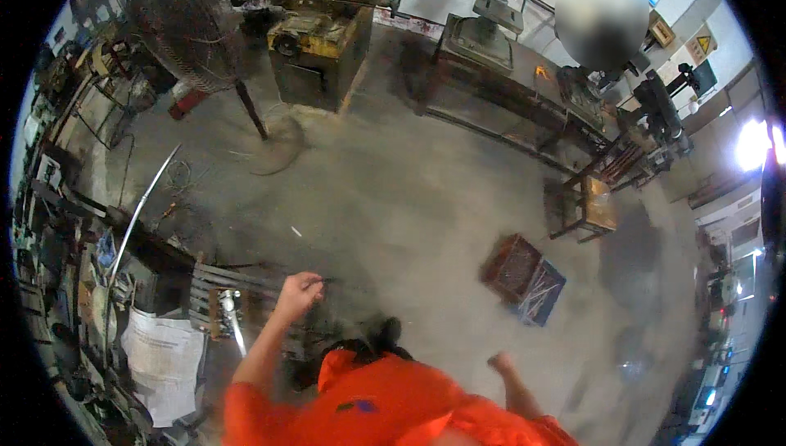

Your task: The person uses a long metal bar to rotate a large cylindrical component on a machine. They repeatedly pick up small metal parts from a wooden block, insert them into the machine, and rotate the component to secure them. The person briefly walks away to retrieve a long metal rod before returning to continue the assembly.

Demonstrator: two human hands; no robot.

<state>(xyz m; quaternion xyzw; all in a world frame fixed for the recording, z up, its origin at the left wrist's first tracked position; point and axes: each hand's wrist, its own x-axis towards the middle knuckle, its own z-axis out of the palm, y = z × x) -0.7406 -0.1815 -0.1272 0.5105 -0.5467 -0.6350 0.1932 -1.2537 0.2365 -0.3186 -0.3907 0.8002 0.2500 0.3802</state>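
Observation:
My left hand (301, 292) is raised in front of my body on the left, fingers curled in and pressed together. Whatever they may hold is too small to make out. The nearest thing to it is a slatted metal seat or rack (209, 278), beside my forearm. On that lies a brown board (216, 315) with a shiny metal tool (230, 305) on it, its silver handle pointing toward me. Low on the right hangs my right hand (500, 362), apart from everything; motion blur and its small size hide the fingers.
Ahead to the right on the floor sit a reddish-brown crate (512, 268) and a blue bin (544, 290) with thin rods. A wooden stool (599, 204) stands by a long workbench (524, 90). Farther left are a large fan (176, 24) and a yellow-grey machine (319, 53). Printed sheets (164, 360) lie left.

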